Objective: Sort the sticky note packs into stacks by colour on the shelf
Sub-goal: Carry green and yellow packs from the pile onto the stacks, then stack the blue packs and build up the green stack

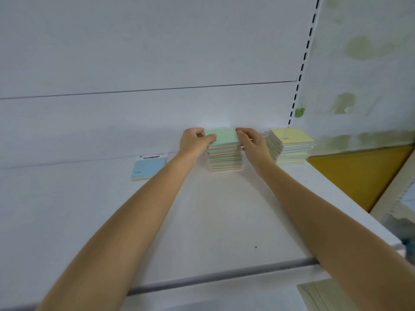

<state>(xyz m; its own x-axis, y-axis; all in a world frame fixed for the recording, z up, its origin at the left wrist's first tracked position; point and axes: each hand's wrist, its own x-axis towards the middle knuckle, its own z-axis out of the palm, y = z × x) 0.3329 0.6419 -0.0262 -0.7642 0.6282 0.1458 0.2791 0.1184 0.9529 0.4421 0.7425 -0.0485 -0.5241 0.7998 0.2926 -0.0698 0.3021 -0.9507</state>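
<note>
Shelf (pixel 224 221), white, viewed from the head camera; 3 groups of sticky note packs are on it, all toward the back edge.

Item 1: green-topped stack (pixel 225 158), standing near the middle of the back edge, close to the rear panel. Its packs are slightly out of line with one another. The top green pack (pixel 222 135) sits at the summit of this stack, and both hands are on it.

Item 2: left hand (pixel 195 142), touching the left side of the top green pack. Fingers curl over its upper left edge and the thumb lies across its top face, so the hand is closed in a grip on that pack.

Item 3: right hand (pixel 252 143), touching the right side of the same pack. Fingertips are bent over its right edge, also gripping it. The pack lies directly between the 2 hands, with both forearms reaching in from the front edge of the shelf.

Item 4: yellow-topped stack (pixel 290 147), at the back right corner of the shelf, just beside the right hand but apart from the green-topped stack. Whether the hand touches it cannot be determined.

Item 5: single blue pack (pixel 148 168), lying flat toward the back edge, left of the left forearm and well apart from both stacks. A white header strip with dark print lies along its far edge; the print is too small to read.
</note>
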